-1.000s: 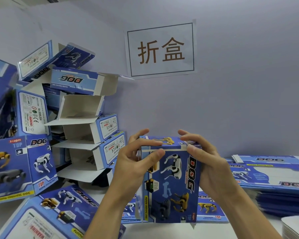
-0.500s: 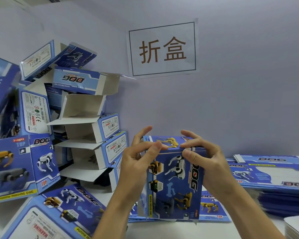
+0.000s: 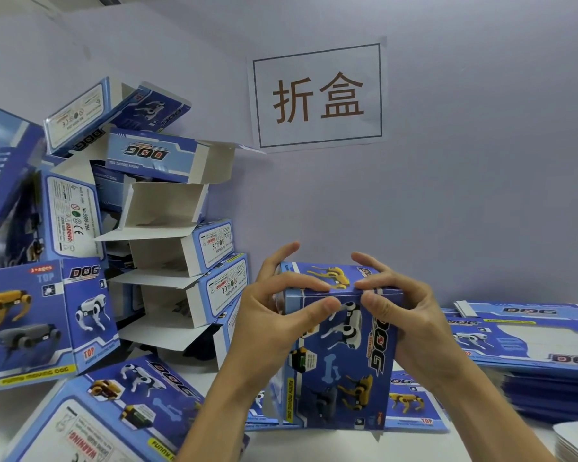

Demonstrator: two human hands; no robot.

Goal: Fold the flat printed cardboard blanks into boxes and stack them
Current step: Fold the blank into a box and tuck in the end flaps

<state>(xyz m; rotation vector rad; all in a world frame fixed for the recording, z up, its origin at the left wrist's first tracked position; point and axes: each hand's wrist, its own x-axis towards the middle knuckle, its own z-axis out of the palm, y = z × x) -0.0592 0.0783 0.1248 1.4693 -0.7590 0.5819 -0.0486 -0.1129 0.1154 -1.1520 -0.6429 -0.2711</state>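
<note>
Near the surface's front edge, left hand [image 3: 267, 323] and right hand [image 3: 404, 315] grip the upright box [image 3: 339, 361], fingers curled over its closed top.

White surface [image 3: 317, 445] bearing a pile of folded blue boxes [image 3: 167, 261] at left, one box lying flat in front [image 3: 114, 415], an upright box [image 3: 341, 368] at centre, and a stack of flat blanks [image 3: 531, 348] at right.
</note>
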